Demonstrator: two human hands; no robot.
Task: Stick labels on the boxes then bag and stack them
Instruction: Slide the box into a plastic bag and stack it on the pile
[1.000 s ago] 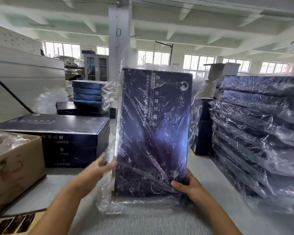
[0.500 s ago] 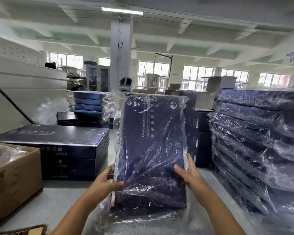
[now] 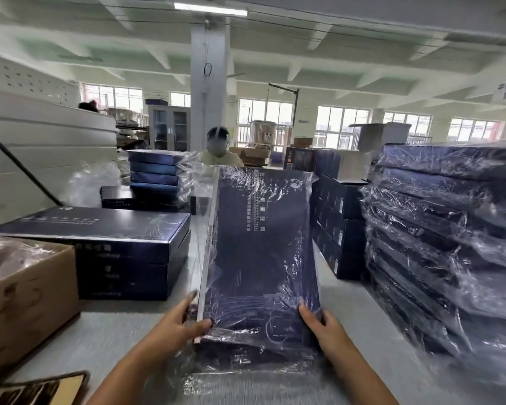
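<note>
Bagged box [image 3: 260, 252] has dropped lower and tipped back in the last second, just left of the wrapped stack [image 3: 438, 229], left hand [image 3: 181, 323] and right hand [image 3: 322, 325] each clamped on a bottom corner, so bagging's probably done, stacking next.

bagged stack [image 3: 450, 244] right, bare boxes [image 3: 105, 247] left.

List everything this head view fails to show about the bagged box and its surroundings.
In the head view:
- Dark blue flat box in a clear plastic bag: print too small and glare-covered; any label indiscernible.
- Right hand: fingers hidden behind the box.
- Brown cardboard carton: cut by the left edge.
- Stack of bagged dark boxes: cut by the right edge.
</note>
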